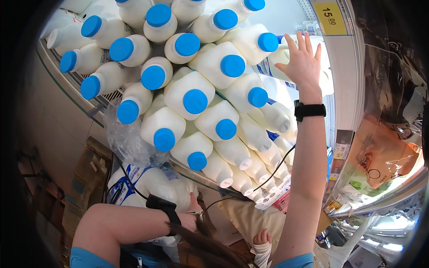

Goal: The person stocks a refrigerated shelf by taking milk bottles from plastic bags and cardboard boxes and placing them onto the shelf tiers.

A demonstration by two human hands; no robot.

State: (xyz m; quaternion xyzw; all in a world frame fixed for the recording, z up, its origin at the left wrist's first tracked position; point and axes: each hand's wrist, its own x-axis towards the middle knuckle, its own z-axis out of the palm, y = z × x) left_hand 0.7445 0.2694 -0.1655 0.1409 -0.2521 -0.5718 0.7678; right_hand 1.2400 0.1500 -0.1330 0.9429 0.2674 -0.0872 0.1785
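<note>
My right hand is spread with its fingers apart and holds nothing. It is over the right side of the refrigerated shelf, above white milk bottles with blue labels. Below the shelf edge, my left forearm crosses a plastic-wrapped pack of milk bottles, and my left hand holds the pack's right side. Most of the left fingers are hidden. Between my arms and beyond them stand several milk bottles with blue caps, some square-shouldered, some round. White-capped milk bottles lean in rows at the right front.
A glass shelf edge curves along the left. Crumpled clear plastic hangs over the front. Black cables cross below. Another person's small hand in a white sleeve is near my right arm. Cardboard boxes stand lower left; packaged goods fill the right.
</note>
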